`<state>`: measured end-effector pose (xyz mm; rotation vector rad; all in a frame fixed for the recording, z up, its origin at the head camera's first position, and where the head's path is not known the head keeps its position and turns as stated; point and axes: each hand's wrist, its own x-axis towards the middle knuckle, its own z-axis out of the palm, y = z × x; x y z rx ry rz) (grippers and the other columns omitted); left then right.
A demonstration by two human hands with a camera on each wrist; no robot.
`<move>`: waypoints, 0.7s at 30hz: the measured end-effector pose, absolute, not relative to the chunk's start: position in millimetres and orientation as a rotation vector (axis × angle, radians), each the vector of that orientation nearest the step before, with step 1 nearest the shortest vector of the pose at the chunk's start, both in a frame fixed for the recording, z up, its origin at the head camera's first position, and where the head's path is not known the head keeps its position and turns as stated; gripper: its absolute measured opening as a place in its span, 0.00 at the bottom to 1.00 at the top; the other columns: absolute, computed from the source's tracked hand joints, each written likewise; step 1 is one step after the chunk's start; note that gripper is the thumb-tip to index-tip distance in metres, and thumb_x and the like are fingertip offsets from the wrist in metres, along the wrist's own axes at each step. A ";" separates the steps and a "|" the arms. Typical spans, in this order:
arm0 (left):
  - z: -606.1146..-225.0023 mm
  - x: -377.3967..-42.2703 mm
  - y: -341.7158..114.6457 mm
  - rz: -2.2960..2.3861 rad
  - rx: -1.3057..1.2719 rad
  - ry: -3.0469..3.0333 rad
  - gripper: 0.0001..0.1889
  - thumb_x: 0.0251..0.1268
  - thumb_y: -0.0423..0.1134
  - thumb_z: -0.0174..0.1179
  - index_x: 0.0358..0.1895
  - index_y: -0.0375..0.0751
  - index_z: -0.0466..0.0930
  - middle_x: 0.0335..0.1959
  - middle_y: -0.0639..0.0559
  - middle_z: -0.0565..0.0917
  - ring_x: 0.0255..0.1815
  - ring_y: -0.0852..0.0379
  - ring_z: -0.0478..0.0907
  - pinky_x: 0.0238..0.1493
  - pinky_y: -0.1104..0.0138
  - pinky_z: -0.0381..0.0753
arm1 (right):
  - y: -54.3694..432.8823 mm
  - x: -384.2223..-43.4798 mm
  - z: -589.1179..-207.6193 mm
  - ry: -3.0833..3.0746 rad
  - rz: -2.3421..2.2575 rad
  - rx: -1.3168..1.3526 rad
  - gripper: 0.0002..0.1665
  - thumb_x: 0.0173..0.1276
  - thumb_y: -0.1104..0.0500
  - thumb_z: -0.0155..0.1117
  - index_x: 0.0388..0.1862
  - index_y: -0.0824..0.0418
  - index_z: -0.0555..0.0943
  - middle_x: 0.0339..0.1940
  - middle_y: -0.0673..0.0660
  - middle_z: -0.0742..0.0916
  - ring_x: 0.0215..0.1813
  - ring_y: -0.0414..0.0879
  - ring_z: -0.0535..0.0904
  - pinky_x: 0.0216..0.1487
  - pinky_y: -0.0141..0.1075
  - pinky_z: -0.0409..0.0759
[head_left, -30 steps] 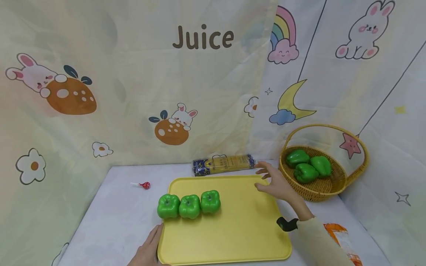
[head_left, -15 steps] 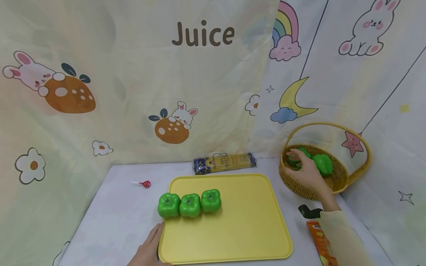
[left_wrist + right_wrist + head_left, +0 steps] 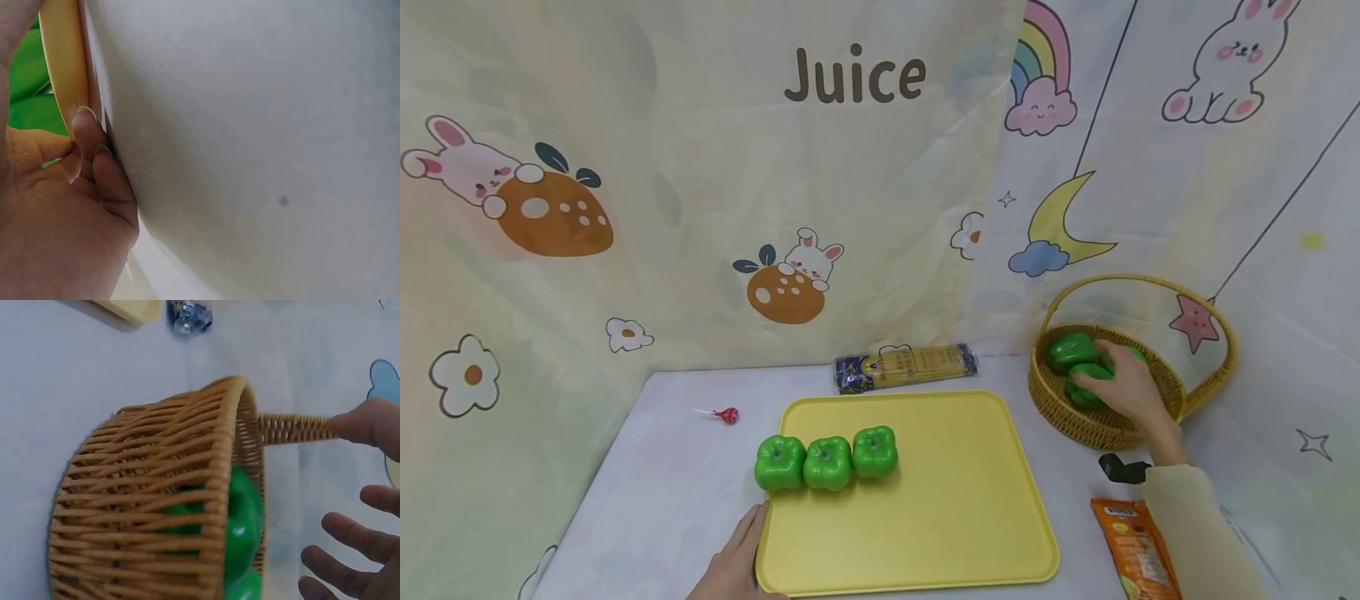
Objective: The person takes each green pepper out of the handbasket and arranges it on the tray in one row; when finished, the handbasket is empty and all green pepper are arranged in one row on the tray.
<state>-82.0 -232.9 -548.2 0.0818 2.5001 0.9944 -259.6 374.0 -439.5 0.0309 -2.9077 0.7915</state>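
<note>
My left hand holds the near left corner of a yellow tray; in the left wrist view its curled fingers are at the tray's rim. Three green bell peppers stand in a row across the tray's left part. My right hand is over a wicker basket, thumb and fingers spread above the green bell peppers inside and partly hiding them. In the right wrist view the fingers are apart, beside the basket's opening.
A pack of dried noodles lies behind the tray against the printed cloth. A red lollipop lies to the left. An orange snack packet lies right of the tray, near the right sleeve. The basket's handle arches above it.
My right hand has moved right from above the tray's far corner, across the basket's left side, to the bell peppers inside. The left hand has stayed at the tray.
</note>
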 end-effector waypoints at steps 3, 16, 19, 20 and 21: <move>-549.2 -83.0 -233.5 1.003 0.082 2.487 0.71 0.46 0.65 0.76 0.83 0.43 0.33 0.82 0.37 0.49 0.65 0.37 0.74 0.57 0.38 0.80 | 380.4 -261.1 -442.5 -2.955 0.738 0.016 0.52 0.69 0.41 0.65 0.76 0.73 0.58 0.70 0.82 0.65 0.64 0.75 0.63 0.58 0.75 0.67; -549.1 -82.7 -233.4 1.006 0.075 2.481 0.71 0.45 0.67 0.74 0.83 0.44 0.34 0.82 0.38 0.49 0.64 0.37 0.75 0.58 0.39 0.80 | 395.2 -269.9 -448.4 -3.127 0.675 0.000 0.57 0.66 0.36 0.65 0.78 0.71 0.56 0.71 0.86 0.57 0.66 0.83 0.60 0.59 0.78 0.65; -548.6 -82.2 -232.9 0.992 0.059 2.480 0.72 0.43 0.69 0.73 0.83 0.43 0.34 0.82 0.38 0.49 0.65 0.37 0.74 0.59 0.37 0.78 | 399.4 -271.8 -454.3 -3.149 0.661 0.001 0.57 0.66 0.35 0.65 0.77 0.71 0.57 0.71 0.87 0.57 0.66 0.84 0.59 0.61 0.79 0.63; -548.1 -82.1 -232.9 0.989 0.055 2.479 0.72 0.43 0.69 0.73 0.83 0.43 0.35 0.82 0.38 0.49 0.66 0.36 0.74 0.60 0.37 0.78 | 400.6 -272.1 -456.1 -3.158 0.656 0.004 0.57 0.65 0.35 0.66 0.77 0.72 0.57 0.72 0.88 0.57 0.67 0.85 0.58 0.62 0.79 0.63; -547.7 -82.0 -232.8 0.986 0.051 2.479 0.72 0.43 0.70 0.73 0.83 0.42 0.35 0.82 0.38 0.49 0.66 0.36 0.74 0.60 0.37 0.77 | 402.4 -272.8 -458.2 -3.165 0.653 0.008 0.57 0.65 0.35 0.66 0.77 0.72 0.57 0.72 0.88 0.56 0.67 0.85 0.58 0.62 0.79 0.62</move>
